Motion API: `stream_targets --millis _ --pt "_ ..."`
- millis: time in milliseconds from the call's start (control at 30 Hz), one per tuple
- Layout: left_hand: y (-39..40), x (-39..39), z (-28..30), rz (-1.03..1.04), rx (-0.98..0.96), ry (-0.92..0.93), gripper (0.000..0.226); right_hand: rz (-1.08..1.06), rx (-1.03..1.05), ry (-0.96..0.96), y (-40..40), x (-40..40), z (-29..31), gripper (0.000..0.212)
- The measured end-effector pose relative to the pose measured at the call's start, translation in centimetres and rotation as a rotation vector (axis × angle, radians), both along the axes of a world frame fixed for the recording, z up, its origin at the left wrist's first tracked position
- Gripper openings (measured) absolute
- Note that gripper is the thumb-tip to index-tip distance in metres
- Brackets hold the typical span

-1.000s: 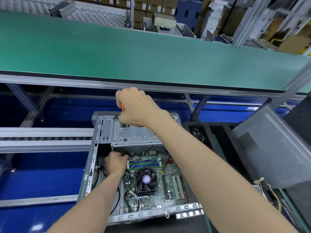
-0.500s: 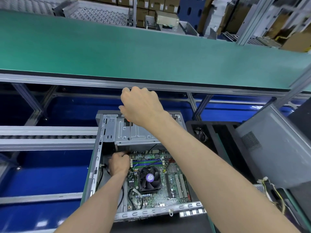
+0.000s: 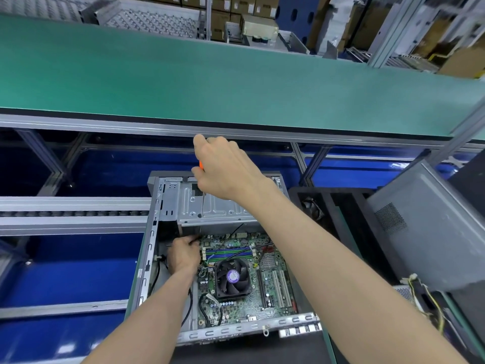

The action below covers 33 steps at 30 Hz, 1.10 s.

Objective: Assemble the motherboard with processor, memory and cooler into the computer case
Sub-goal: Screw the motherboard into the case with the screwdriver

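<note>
An open grey computer case (image 3: 152,248) lies on its side below me. A green motherboard (image 3: 273,300) with a black cooler fan (image 3: 232,277) and blue and green memory sticks (image 3: 228,253) sits inside it. My right hand (image 3: 225,169) is closed around the orange handle of a screwdriver (image 3: 202,203), whose thin shaft runs straight down over the metal drive cage (image 3: 217,203) toward the board's far left corner. My left hand (image 3: 183,256) rests at that corner, fingers pinched around the shaft's lower end; the tip is hidden.
A long green conveyor belt (image 3: 236,82) runs across above the case. Roller rails (image 3: 73,214) lie to the left. A grey case side panel (image 3: 420,232) leans at the right over a black foam tray (image 3: 341,206). Loose yellow and black cables (image 3: 420,292) hang at the lower right.
My right hand has stayed on the screwdriver handle above the drive cage, shifting slightly with a turn of the wrist. My left hand has kept its place at the board's corner.
</note>
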<state>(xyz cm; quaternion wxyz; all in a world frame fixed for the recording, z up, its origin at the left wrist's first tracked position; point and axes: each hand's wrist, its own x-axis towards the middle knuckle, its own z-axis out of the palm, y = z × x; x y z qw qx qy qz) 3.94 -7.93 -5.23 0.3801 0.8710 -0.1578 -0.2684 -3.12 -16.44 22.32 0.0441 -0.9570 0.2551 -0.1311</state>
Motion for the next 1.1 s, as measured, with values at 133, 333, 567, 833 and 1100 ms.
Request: stream_targets --millis 133,333,567,833,1100 --pt "-0.3 0.0 0.1 -0.054 0.042 -0.083 0.020 0.000 0.009 -0.020 0.2 0.0 -0.1 0.019" --pt "-0.8 0.2 0.3 -0.168 0.170 -0.241 0.018 -0.014 -0.006 0.007 0.1 0.3 -0.2 0.023" --pt "-1.3 -0.1 1.3 -0.272 0.248 -0.383 0.019 -0.026 0.195 -0.071 -0.2 0.0 -0.3 0.026" --pt "-1.1 -0.4 2.4 -0.377 0.298 -0.435 0.023 -0.142 0.380 -0.271 -0.7 -1.0 -1.5 0.024" --pt "-0.3 0.0 4.1 -0.509 0.327 -0.475 0.034 -0.202 0.500 -0.457 -0.7 -1.8 -0.8 0.034"
